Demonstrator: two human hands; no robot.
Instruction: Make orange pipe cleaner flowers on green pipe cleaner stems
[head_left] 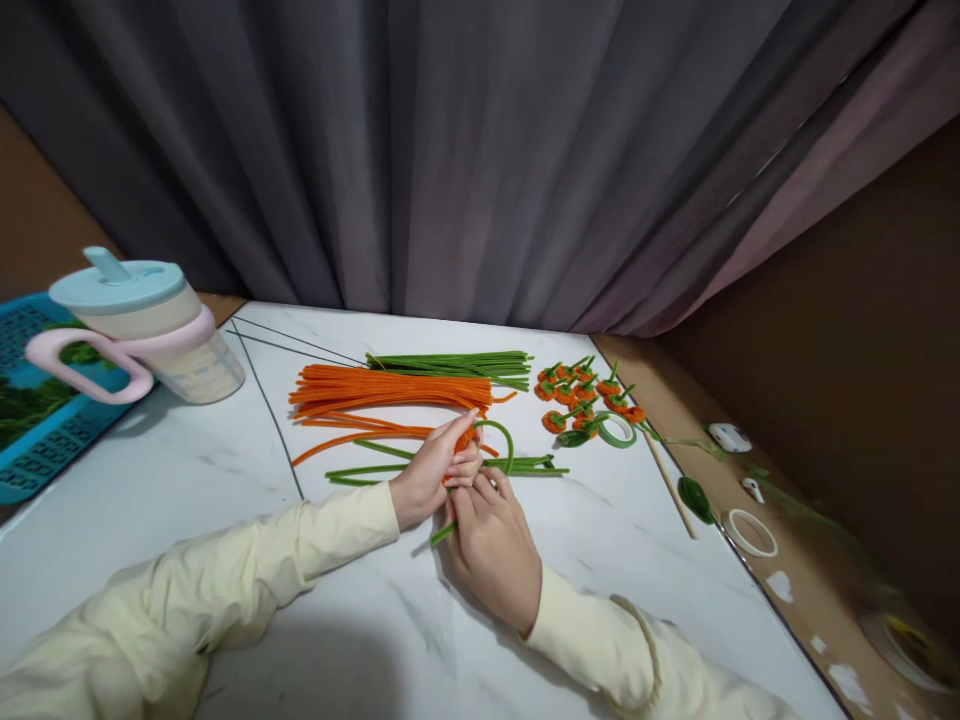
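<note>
My left hand [437, 468] is closed around a small orange piece made of pipe cleaner [465, 438], mostly hidden by the fingers. A green pipe cleaner [511, 440] arches out of the top of it, and a green end sticks out below the hands. Just to the right and lower, my right hand [495, 548] pinches the green pipe cleaner close to the left fingers; the exact grip is hidden. Behind the hands lie a thick bundle of orange pipe cleaners [390, 388] and a bundle of green pipe cleaners [457, 362]. Loose green pipe cleaners [536, 467] lie beside the fingers.
Several small orange pumpkin-like pieces with green stems [566, 392] sit at the right, by a roll of green tape [617, 430]. A lidded cup [199, 355] and a blue basket [67, 440] stand left. An earbud case [729, 437] and a white ring [752, 533] lie right.
</note>
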